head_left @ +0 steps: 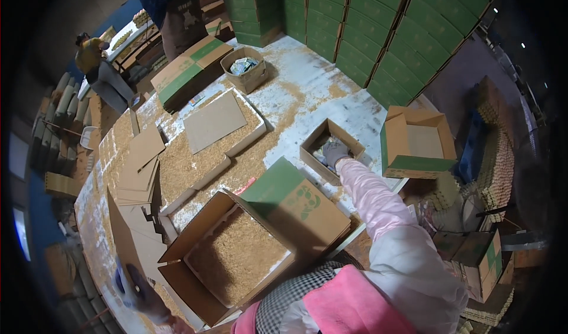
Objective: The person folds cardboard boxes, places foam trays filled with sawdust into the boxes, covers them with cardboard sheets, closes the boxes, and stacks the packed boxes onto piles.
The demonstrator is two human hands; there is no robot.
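My left hand [133, 289], in a blue-and-white glove, grips the lower end of a cardboard sheet [125, 230] that stands tilted beside an open carton. That carton [220, 219] sits right in front of me, with a layer of sawdust-like filling [239, 257] inside. Out to the right, my right hand [335, 151] in a grey glove reaches into a small open cardboard box [322, 169]. Pale items lie in this box, partly covered by the glove. Its fingertips are hidden, so whether they hold anything does not show.
Flattened green-and-brown cartons [305, 207] lie beside the open carton. Another open carton [417, 142] stands at the table's right edge. Behind rises a stack of green boxes [378, 38]. A box of packets [244, 68] and cardboard sheets [214, 121] lie farther off. Two people work beyond.
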